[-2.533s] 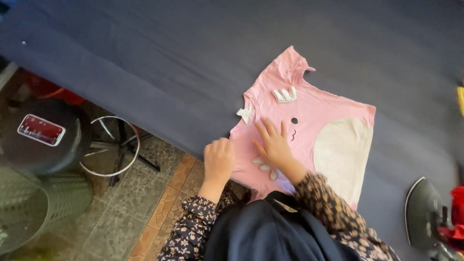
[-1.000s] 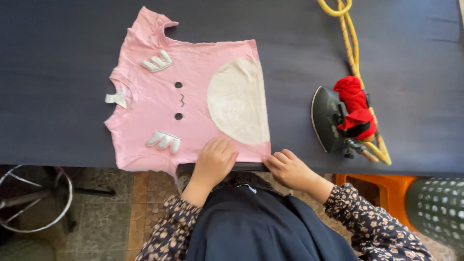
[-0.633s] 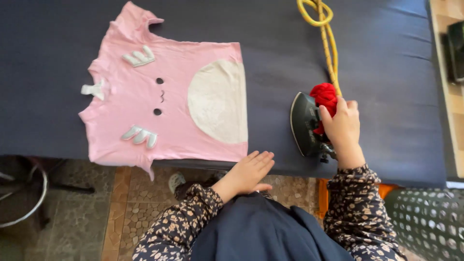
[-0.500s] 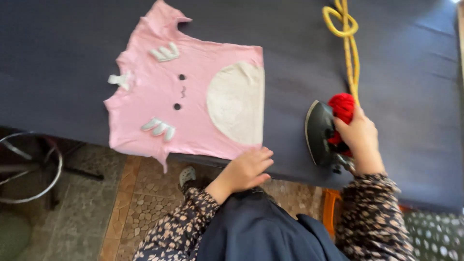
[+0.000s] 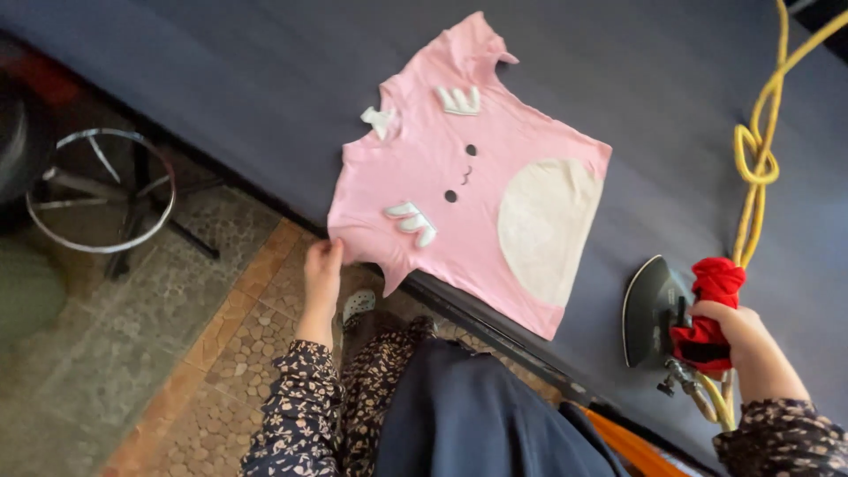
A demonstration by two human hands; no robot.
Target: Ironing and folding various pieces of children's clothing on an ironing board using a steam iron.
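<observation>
A small pink T-shirt (image 5: pixel 459 190) with white ears, a little face and a cream oval patch lies flat on the dark blue ironing table (image 5: pixel 618 97). Its lower sleeve hangs over the table's near edge. My left hand (image 5: pixel 321 269) pinches that sleeve's corner at the edge. My right hand (image 5: pixel 738 340) grips the red cloth-wrapped handle of an iron (image 5: pixel 658 309). The iron stands on its heel at the right, soleplate facing the shirt.
A yellow cord (image 5: pixel 760 150) runs knotted from the iron up the table's right side. A round metal stand (image 5: pixel 99 190) is on the tiled floor at left. An orange object (image 5: pixel 627 446) shows below the table edge.
My right hand went from the table edge to the iron and closed on its handle. My left hand shifted left from the shirt's hem to the hanging sleeve corner. The view swung.
</observation>
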